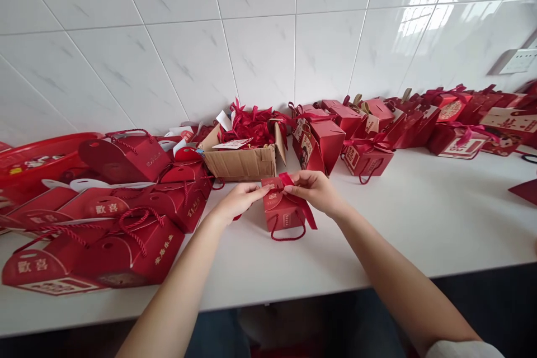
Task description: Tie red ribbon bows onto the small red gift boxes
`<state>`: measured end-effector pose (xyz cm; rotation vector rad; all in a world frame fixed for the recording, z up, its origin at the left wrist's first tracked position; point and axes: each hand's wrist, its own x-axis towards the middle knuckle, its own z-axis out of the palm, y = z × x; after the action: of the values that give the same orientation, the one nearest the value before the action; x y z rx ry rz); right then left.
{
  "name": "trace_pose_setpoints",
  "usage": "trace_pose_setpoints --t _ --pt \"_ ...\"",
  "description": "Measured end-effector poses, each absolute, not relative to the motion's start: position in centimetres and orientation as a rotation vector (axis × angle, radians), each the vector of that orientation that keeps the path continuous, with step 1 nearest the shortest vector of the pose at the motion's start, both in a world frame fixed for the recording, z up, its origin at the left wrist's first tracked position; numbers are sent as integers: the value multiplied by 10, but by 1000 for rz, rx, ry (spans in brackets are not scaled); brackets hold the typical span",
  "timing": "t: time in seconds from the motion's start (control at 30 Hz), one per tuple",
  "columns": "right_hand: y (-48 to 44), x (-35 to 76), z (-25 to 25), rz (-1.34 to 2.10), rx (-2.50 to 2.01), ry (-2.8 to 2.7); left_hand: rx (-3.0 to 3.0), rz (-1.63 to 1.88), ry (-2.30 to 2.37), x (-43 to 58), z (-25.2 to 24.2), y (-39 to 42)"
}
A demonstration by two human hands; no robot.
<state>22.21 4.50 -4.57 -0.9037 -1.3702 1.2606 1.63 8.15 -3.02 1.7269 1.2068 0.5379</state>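
A small red gift box [282, 217] stands on the white table in front of me, its red rope handle [288, 239] hanging down the near side. Across its top runs a red ribbon [302, 207], one end trailing down at the right. My right hand [312, 190] pinches the ribbon above the box between thumb and fingers. At the box's upper left, my left hand [241, 201] has its thumb and fingers closed on the ribbon's other side, with a bit of ribbon showing below the palm.
Behind the box is an open cardboard box [241, 165] full of red ribbons. Several red gift boxes [121, 254] with rope handles crowd the left, beside a red basin [50, 148]. More ribboned boxes [369, 159] line the tiled wall at right. The table's front edge [293, 296] is near me.
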Motion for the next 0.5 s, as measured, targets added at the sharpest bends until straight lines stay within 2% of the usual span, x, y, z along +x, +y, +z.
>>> trace_pose_setpoints --t 0.3,0.5 --pt "42 220 -41 1243 -1028 -1363 1838 721 1321 13 -31 81" --pt "40 215 -35 1137 -1129 -1369 1889 581 1298 11 -10 76"
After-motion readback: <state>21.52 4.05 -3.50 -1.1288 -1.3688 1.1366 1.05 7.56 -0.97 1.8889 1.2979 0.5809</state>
